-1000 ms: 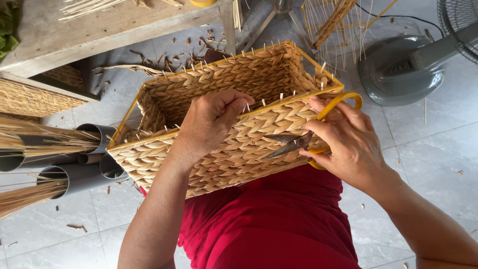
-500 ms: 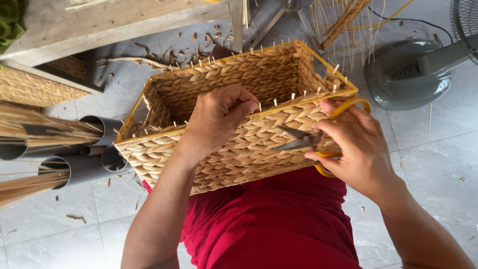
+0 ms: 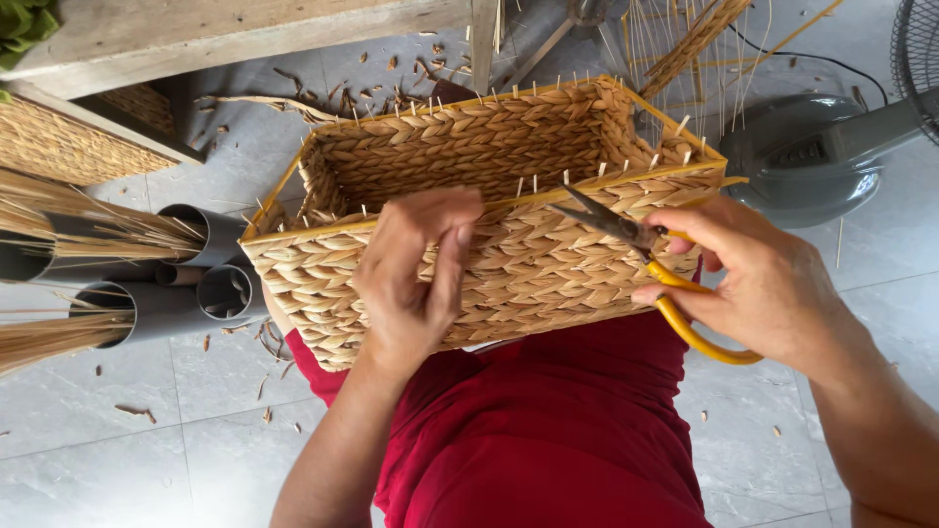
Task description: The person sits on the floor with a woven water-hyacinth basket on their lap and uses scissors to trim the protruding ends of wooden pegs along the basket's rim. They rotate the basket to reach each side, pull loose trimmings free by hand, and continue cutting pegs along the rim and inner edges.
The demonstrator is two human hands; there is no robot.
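woven basket (image 3: 509,196) sitting on the lap, rectangular, mouth up, short pale stub ends poking from its yellow rim. left hand (image 3: 416,279) pressed against the near wall of the basket, fingers curled, thumb and forefinger pinched together just below the rim; cannot tell whether anything sits between them. right hand (image 3: 753,284) out at the right end of the near wall, closed through the yellow loop handles of the scissors (image 3: 646,264), blades nearly together and pointing left along the rim, tips just beside a stub. red garment (image 3: 548,430) filling the near middle under the basket. grey pipes (image 3: 196,264) stuffed with reed bundles lying on the tiled floor (image 3: 176,440) to the left, close against the basket's left corner. grey fan base (image 3: 797,161) far right, loose reeds (image 3: 685,49) standing behind the basket. trimmings scattered over the floor.
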